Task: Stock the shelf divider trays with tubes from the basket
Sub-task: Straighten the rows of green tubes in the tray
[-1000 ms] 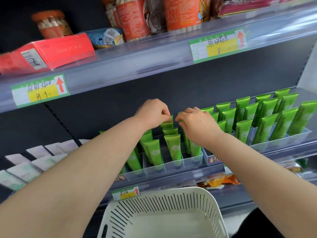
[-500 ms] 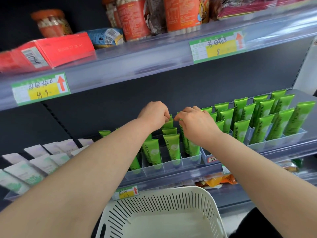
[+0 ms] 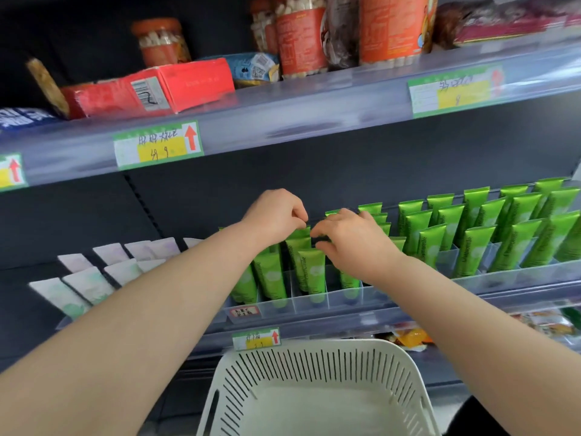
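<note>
The green tubes (image 3: pixel 311 269) will handle light and soft. The plastic bodies dent under a squeeze, and the glossy skin looks slippery. The flat crimped end is the stiff part, so take hold there, or pinch low across the body near the cap. Every tube stands cap down and crimp up, and a loose one will likely tip against its neighbours.

Both of your hands are straight above the basket (image 3: pixel 314 346), up at the tops of the tubes. Your left hand (image 3: pixel 276 212) has a narrow grip, with thumb and forefinger pinched on a crimp in the back of the row. Your right hand (image 3: pixel 355 240) has its fingers curled down over the next crimps, and it seems to hold one. The fingertips hide the exact contact.

- **Divider tray:** The clear divider tray (image 3: pixel 342 302) sits on the shelf directly above the basket's far rim. Several of its lanes hold green tubes leaning back in file. Some front slots look bare, though your right wrist covers part of them.
- **Second tray:** Above and right of the basket, a second tray (image 3: pixel 446 262) is packed with the same tubes, several rows deep.
- **Pale packs:** Above and left of the basket, pale packs (image 3: pixel 88 287) stand in their own rows.
- **Basket:** No tubes are visible in the basket. Only its white slotted wall and plain floor are in view, and its near part is cut off. Stocking therefore looks close to done.
</note>
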Demonstrator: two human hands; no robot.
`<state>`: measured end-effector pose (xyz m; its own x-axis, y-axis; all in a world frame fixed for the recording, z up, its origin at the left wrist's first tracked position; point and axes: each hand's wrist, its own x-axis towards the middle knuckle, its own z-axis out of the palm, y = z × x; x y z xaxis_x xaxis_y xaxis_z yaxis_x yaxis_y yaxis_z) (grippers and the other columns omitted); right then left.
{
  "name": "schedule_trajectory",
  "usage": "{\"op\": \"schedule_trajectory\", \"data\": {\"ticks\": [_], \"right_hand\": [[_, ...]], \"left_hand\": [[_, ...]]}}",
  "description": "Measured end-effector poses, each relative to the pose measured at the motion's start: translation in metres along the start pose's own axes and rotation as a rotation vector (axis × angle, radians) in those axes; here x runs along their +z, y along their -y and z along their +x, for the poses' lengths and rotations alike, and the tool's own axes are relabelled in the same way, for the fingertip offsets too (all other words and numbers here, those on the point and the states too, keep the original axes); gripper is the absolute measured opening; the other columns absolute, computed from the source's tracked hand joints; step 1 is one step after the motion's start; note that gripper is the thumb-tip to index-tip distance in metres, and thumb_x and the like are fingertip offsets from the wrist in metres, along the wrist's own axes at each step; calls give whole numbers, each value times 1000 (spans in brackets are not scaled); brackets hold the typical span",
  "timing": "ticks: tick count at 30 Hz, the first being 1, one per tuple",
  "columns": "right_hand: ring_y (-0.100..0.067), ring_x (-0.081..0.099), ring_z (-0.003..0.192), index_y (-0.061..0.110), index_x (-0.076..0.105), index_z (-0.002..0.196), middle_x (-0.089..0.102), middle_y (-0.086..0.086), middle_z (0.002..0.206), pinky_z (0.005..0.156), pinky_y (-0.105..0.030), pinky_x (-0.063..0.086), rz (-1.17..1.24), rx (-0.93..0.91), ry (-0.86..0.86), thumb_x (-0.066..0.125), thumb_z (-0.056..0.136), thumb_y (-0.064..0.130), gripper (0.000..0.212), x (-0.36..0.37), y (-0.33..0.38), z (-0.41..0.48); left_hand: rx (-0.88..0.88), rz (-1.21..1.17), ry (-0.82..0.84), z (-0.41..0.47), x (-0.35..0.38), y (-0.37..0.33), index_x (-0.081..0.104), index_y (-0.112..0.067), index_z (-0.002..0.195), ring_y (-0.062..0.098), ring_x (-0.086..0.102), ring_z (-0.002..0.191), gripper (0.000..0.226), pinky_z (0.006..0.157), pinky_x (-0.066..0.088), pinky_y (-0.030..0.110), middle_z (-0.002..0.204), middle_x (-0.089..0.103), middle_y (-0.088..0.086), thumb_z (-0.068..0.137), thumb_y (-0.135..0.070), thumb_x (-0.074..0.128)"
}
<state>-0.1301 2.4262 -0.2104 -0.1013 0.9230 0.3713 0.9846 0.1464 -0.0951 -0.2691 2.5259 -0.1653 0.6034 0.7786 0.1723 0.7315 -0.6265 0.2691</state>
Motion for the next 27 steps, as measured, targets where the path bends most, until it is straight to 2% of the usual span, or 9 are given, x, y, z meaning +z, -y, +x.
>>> {"op": "schedule_trajectory", "data": {"ticks": [3, 6, 12, 18, 22, 27], "right_hand": [[-21, 49, 107, 29, 61, 114, 63, 7, 109, 82, -36, 32, -37, 6, 38, 45, 96, 32, 24, 6, 9, 2], [-22, 49, 104, 28, 63, 100, 66, 7, 98, 79, -37, 28, -118, 24, 74, 43, 97, 29, 20, 9, 14, 3], [-20, 52, 102, 30, 62, 92, 67, 8, 92, 83, -37, 31, -141, 34, 98, 46, 96, 26, 17, 11, 18, 2], [-19, 51, 104, 32, 64, 103, 66, 10, 100, 84, -37, 34, -12, 23, 108, 41, 96, 46, 29, 4, 14, -2], [-18, 49, 111, 32, 62, 114, 63, 9, 113, 86, -37, 39, -24, 77, 30, 37, 98, 44, 32, -3, -3, -14], [-19, 46, 118, 28, 54, 128, 58, 6, 123, 94, -42, 40, -21, 114, 48, 40, 98, 42, 35, -6, -13, -23]], "left_hand": [[20, 6, 25, -10, -3, 8, 75, -26, 86, 8, 62, 82, 9, 81, 54, 33, 71, 58, -21, 81, -20, 73], [27, 18, 30, -17, -5, 11, 77, -23, 86, 7, 60, 78, 8, 80, 54, 33, 65, 55, -24, 79, -19, 74], [17, 48, 57, -25, -4, 15, 76, -22, 90, 12, 62, 85, 9, 82, 54, 36, 71, 56, -20, 82, -19, 73], [-6, 93, 69, -25, 2, 10, 75, -23, 93, 16, 62, 93, 12, 83, 52, 35, 85, 64, -11, 83, -19, 71], [-19, 129, 59, -21, 11, 9, 74, -23, 98, 19, 61, 96, 13, 79, 49, 30, 99, 69, -5, 85, -21, 69], [-39, 107, -12, -16, 19, 1, 74, -21, 90, 21, 62, 92, 10, 77, 52, 32, 94, 69, -4, 87, -18, 65]]}}
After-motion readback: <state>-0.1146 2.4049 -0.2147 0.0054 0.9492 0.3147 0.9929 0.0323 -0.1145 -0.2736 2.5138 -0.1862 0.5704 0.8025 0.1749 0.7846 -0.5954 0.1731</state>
